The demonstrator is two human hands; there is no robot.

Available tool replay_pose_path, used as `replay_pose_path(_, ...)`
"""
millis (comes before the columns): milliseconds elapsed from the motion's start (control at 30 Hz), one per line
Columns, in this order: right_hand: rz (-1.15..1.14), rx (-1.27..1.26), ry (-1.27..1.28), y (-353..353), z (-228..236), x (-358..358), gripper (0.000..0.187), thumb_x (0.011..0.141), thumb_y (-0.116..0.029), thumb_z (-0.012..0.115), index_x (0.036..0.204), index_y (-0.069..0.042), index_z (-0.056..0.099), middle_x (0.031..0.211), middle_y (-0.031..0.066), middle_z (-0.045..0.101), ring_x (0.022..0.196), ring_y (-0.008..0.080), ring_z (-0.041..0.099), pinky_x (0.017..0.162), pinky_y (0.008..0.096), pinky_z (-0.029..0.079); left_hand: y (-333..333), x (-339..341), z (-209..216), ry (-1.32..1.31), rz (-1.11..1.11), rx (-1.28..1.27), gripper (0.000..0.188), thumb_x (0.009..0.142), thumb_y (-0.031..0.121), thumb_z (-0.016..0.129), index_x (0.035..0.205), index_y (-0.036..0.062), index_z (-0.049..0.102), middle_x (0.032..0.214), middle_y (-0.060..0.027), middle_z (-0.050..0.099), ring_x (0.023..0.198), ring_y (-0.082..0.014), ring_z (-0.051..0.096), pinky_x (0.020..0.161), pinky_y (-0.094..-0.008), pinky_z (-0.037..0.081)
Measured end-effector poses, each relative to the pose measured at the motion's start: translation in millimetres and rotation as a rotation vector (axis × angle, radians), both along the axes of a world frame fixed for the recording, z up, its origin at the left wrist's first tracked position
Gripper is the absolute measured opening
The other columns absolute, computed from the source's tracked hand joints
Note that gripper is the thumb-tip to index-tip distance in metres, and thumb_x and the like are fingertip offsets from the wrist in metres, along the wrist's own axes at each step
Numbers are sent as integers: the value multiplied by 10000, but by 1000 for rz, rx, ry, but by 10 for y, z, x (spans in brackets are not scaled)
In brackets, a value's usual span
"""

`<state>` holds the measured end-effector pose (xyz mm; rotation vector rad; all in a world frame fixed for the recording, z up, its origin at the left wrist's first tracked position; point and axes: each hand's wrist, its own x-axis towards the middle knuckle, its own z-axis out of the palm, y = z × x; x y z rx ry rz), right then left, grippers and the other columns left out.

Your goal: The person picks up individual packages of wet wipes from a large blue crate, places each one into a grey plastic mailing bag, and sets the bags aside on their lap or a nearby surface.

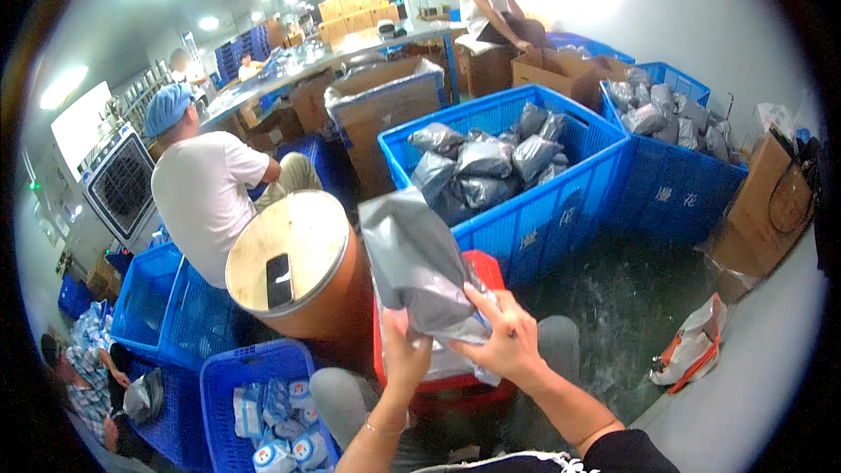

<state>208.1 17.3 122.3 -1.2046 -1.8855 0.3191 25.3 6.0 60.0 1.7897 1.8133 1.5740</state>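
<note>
Between my two hands, above my lap, I hold up a grey plastic mailing bag [410, 250]. My left hand [405, 355] is closed on its lower left edge, with some fingers hidden behind the plastic. My right hand [506, 335] grips the lower right side, thumb and fingers pinching the bag's edge. Under the bag stands a red crate [484, 273], with clear and whitish plastic in it. Whatever is inside the bag is hidden.
A large blue crate [526, 241] of filled grey bags stands ahead, another [674, 188] at the right. To the left are a round drum [289, 210] with a phone [279, 280], a seated person [210, 184] and a blue basket [210, 385] of white-blue packs. A bag [692, 346] leans against the wall.
</note>
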Motion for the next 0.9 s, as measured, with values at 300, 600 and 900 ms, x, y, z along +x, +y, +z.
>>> replay_pose_path(300, 38, -190, 361, 25, 155, -11, 837, 566, -154, 787, 1352, -66, 514, 1330, 216, 432, 1259, 354, 470, 1030, 424, 411, -412, 424, -249, -245, -341, -393, 263, 844, -19, 511, 1082, -33, 622, 994, -319, 642, 1051, -465, 605, 823, -464, 491)
replay_pose_path(600, 581, -472, 150, 154, -225, 333, 1158, 629, -302, 893, 1542, -75, 216, 1491, 310, 324, 1384, 378, 382, 1108, 417, 362, -516, 343, -708, -1405, -466, -783, 358, 959, 60, 548, 1305, -28, 524, 1208, -104, 635, 1058, -220, 647, 912, -355, 534)
replay_pose_path(900, 133, -280, 105, -66, -509, 127, 868, 639, -115, 835, 1412, -77, 442, 989, 196, 701, 940, 273, 707, 825, 353, 531, -559, 268, -570, -1277, -694, -883, 419, 949, 101, 603, 1341, -12, 505, 1248, -161, 619, 1018, -246, 679, 915, -380, 557)
